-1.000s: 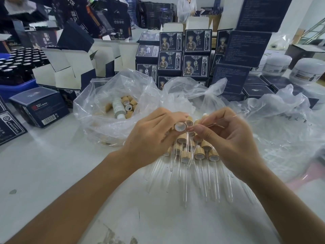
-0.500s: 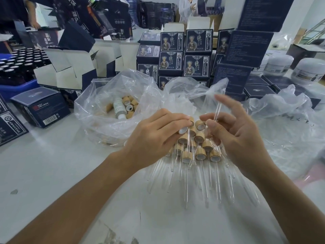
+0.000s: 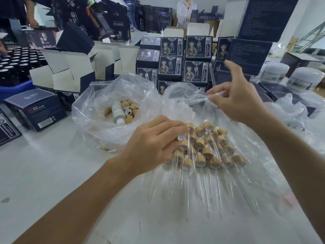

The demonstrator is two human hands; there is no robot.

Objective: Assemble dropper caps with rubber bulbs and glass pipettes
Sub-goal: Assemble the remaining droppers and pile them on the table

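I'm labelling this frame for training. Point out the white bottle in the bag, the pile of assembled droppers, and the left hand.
white bottle (image 3: 117, 111): head view, on its label.
pile of assembled droppers (image 3: 207, 152): head view, on a bamboo cap.
left hand (image 3: 154, 143): head view, back of hand.

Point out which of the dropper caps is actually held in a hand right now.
The dropper cap in the left hand, its glass pipette pointing down. The assembled droppers in the pile lie loose on the table.

- The large dark box (image 3: 44, 36) behind the opened cartons (image 3: 66, 71) bears white Chinese characters, seemingly "温泉".
- The nearer dark box (image 3: 37, 110) shows a barcode; its print is too small to read.
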